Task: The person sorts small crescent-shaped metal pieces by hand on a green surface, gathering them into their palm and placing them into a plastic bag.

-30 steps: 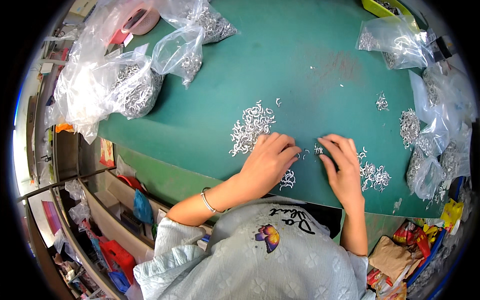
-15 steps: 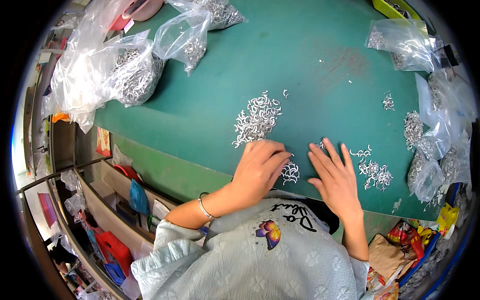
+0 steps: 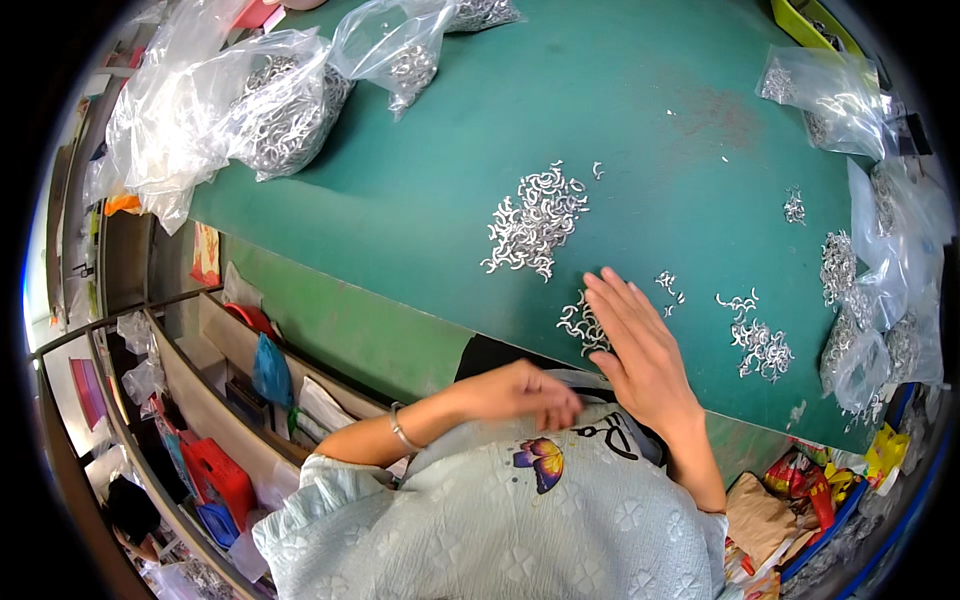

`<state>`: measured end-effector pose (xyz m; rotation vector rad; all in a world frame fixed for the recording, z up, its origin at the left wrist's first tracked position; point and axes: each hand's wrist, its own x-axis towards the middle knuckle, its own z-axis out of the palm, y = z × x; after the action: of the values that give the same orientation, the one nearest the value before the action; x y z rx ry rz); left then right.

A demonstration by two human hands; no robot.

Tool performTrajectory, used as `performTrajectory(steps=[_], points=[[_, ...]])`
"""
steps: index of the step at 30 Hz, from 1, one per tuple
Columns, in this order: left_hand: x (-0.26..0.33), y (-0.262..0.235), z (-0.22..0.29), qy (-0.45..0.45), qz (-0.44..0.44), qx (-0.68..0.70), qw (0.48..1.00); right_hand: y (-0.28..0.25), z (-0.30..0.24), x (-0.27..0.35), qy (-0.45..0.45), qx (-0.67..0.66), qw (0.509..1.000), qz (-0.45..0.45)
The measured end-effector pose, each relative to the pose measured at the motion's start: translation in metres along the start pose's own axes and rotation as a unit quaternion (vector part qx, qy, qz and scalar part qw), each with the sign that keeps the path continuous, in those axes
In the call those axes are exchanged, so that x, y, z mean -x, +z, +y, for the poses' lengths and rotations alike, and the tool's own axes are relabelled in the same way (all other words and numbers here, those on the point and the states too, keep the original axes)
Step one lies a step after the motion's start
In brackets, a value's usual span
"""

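Note:
My right hand (image 3: 640, 340) lies on the table with its fingers stretched out together, and it holds nothing. Its edge meets a small heap of silver crescent-shaped metal pieces (image 3: 580, 322), part of which it hides. Close to my shirt, off the table's near edge, my left hand (image 3: 530, 393) is blurred by motion, with its fingers bent. Whether it holds anything is unclear. Beyond both hands is a larger heap of the same pieces (image 3: 540, 220). A few small pieces (image 3: 668, 285) lie right of my right fingertips, and another heap (image 3: 762, 348) is farther right.
Clear plastic bags of metal pieces (image 3: 285, 115) stand on the green table (image 3: 400, 220) at the far left. More bags (image 3: 895, 270) line the right edge, near a yellow-green bin (image 3: 815, 25). Shelves with a red container (image 3: 215, 470) are at the lower left.
My left hand has pulled back from the small heap toward my body. My right hand has shifted left, from the few small pieces to the small heap. The view has moved slightly.

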<state>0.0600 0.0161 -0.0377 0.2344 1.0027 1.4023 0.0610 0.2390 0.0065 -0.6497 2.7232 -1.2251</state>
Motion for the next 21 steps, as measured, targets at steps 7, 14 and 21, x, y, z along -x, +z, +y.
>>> performTrajectory(steps=[7,14,21], points=[[-0.048,-0.013,-0.028,0.077,-0.123,0.518,0.843,0.015,0.003,0.004,-0.038,0.067,0.995,-0.058],[-0.058,-0.019,-0.061,0.090,-0.192,0.636,0.742,0.018,-0.013,0.037,-0.072,-0.052,0.990,-0.110],[-0.042,-0.001,-0.024,-0.004,0.186,0.279,0.942,0.019,-0.010,0.049,-0.062,-0.261,0.963,0.025]])
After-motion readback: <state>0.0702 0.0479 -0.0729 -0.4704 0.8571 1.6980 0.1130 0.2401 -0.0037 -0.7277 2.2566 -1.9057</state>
